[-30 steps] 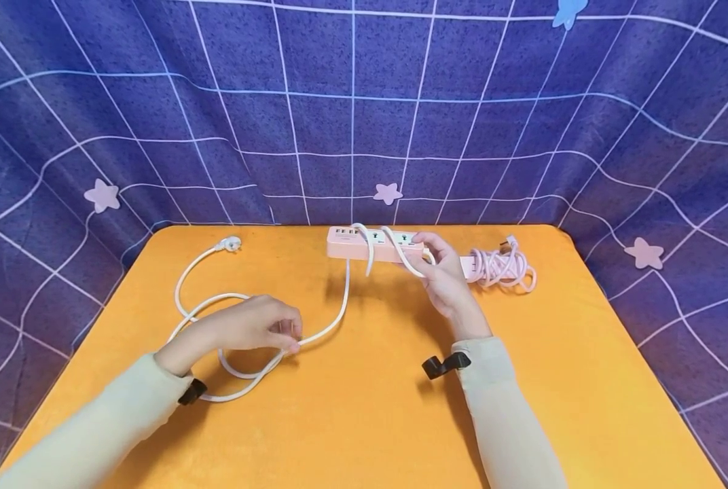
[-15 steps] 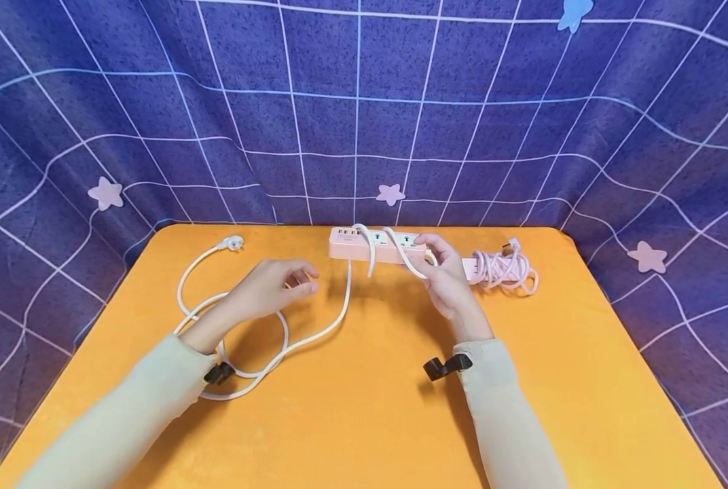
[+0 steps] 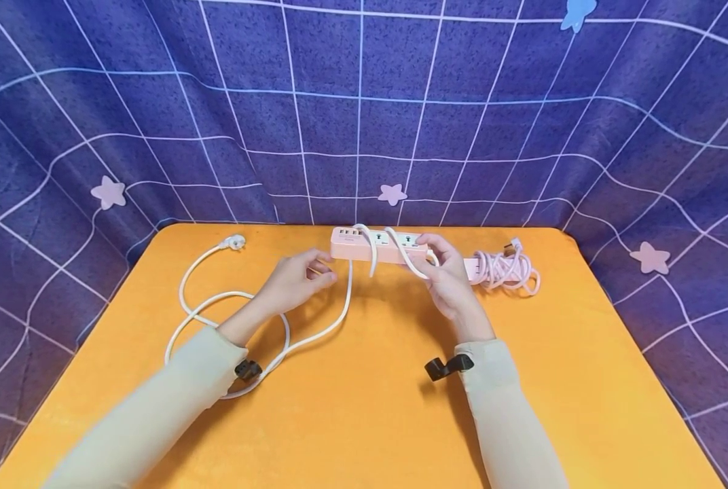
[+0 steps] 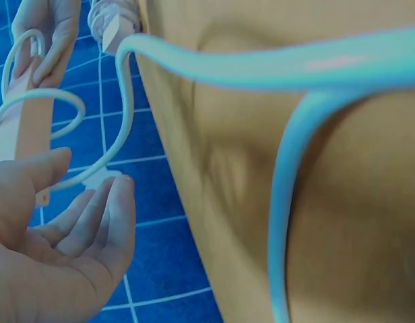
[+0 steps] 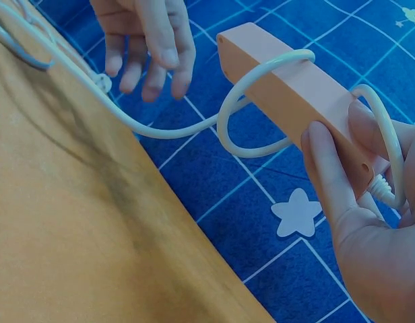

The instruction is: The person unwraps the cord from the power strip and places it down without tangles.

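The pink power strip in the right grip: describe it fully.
The pink power strip is a long, narrow, plastic-looking box with a paler top. Four small ports sit at its left end; sockets show farther right. A white cord leaves its right end through a ribbed sleeve and loops around the body. The right grip pinches that end, holding the strip roughly level above the orange table. The left grip is near the other end, not holding it.
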`<state>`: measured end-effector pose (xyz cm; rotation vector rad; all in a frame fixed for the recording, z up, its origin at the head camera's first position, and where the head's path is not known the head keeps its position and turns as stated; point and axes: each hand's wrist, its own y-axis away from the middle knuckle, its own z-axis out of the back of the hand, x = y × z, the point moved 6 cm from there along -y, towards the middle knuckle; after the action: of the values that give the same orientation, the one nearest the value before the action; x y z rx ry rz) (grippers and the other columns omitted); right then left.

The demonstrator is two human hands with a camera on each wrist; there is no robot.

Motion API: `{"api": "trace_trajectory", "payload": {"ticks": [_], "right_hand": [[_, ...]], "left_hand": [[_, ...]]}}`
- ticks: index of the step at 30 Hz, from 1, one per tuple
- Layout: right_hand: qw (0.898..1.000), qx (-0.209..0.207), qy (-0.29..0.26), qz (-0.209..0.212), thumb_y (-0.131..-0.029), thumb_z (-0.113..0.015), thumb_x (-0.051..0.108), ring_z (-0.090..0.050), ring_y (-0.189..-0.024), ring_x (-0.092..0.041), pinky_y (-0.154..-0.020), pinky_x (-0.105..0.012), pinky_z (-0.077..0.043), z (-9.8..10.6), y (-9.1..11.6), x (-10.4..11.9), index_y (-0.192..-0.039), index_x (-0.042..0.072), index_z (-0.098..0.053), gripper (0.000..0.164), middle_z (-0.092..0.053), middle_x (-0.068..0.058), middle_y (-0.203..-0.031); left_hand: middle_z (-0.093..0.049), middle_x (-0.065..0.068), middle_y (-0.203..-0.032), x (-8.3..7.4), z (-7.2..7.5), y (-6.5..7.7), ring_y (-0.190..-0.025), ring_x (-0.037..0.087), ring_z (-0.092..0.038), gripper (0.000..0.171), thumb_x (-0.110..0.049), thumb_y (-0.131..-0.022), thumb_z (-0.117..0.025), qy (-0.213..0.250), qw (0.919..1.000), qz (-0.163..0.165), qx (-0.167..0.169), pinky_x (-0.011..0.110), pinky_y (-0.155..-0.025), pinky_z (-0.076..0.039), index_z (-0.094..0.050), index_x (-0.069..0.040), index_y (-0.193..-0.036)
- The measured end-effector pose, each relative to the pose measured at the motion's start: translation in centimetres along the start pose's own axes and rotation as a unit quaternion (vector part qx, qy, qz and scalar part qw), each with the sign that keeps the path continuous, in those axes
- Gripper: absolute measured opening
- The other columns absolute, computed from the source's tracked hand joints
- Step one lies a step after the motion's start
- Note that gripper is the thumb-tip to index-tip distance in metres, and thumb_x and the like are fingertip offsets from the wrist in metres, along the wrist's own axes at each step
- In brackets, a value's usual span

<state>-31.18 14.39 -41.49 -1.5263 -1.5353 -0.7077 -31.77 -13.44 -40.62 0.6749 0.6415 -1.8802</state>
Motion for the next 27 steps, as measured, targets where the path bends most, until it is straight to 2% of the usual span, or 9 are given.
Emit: {"api": "trace_trajectory", "payload": {"ticks": [3, 8, 14, 20, 27], "right_hand": [[1.000, -0.001, 0.002, -0.002, -0.097, -0.055, -0.021, -0.068, -0.101, -0.017, -0.090, -0.034, -0.063, 0.0, 0.0, 0.0, -0.106, 0.015, -0.067, 0.039, -0.055, -0.007, -0.119], [1.000, -0.002, 0.006, -0.004, -0.097, -0.056, -0.020, -0.067, -0.100, -0.016, -0.090, -0.032, -0.063, 0.0, 0.0, -0.1, -0.106, 0.015, -0.067, 0.038, -0.055, -0.006, -0.118], [1.000, -0.001, 0.002, -0.001, -0.097, -0.055, -0.020, -0.068, -0.099, -0.016, -0.089, -0.032, -0.063, -0.1, 0.0, 0.1, -0.106, 0.015, -0.067, 0.038, -0.056, -0.007, -0.117], [1.000, 0.000, 0.001, -0.002, -0.096, -0.055, -0.020, -0.068, -0.099, -0.016, -0.089, -0.032, -0.063, -0.1, 0.0, 0.1, -0.106, 0.014, -0.067, 0.038, -0.055, -0.008, -0.117], [1.000, -0.001, 0.002, -0.002, -0.097, -0.055, -0.021, -0.068, -0.100, -0.016, -0.089, -0.033, -0.063, 0.0, 0.1, 0.1, -0.107, 0.015, -0.067, 0.038, -0.055, -0.007, -0.117]], "left_hand": [[-0.078, 0.010, -0.115, 0.2, -0.8, -0.2, -0.095, 0.028, -0.077, 0.038, -0.028, -0.100, -0.076, 0.039, 0.9989, 0.023, 0.010, 0.039, -0.081, -0.063, -0.067, -0.009, -0.132], [-0.076, 0.015, -0.117, 0.9, -2.2, -0.7, -0.092, 0.037, -0.078, 0.043, -0.024, -0.101, -0.075, 0.096, 0.9932, 0.052, 0.040, 0.046, -0.079, -0.065, -0.063, -0.004, -0.137], [-0.075, 0.017, -0.115, 0.9, -3.1, -1.0, -0.092, 0.036, -0.077, 0.039, -0.023, -0.101, -0.074, 0.113, 0.9899, 0.063, 0.057, 0.046, -0.081, -0.065, -0.063, -0.005, -0.134], [-0.074, 0.019, -0.112, 0.7, -3.7, -0.9, -0.093, 0.041, -0.076, 0.038, -0.019, -0.101, -0.073, 0.153, 0.9823, 0.080, 0.074, 0.048, -0.083, -0.064, -0.063, -0.002, -0.134], [-0.076, 0.020, -0.111, 0.8, -4.0, -1.1, -0.095, 0.039, -0.077, 0.040, -0.017, -0.102, -0.071, 0.145, 0.9824, 0.087, 0.080, 0.046, -0.085, -0.064, -0.061, -0.001, -0.137]]}}
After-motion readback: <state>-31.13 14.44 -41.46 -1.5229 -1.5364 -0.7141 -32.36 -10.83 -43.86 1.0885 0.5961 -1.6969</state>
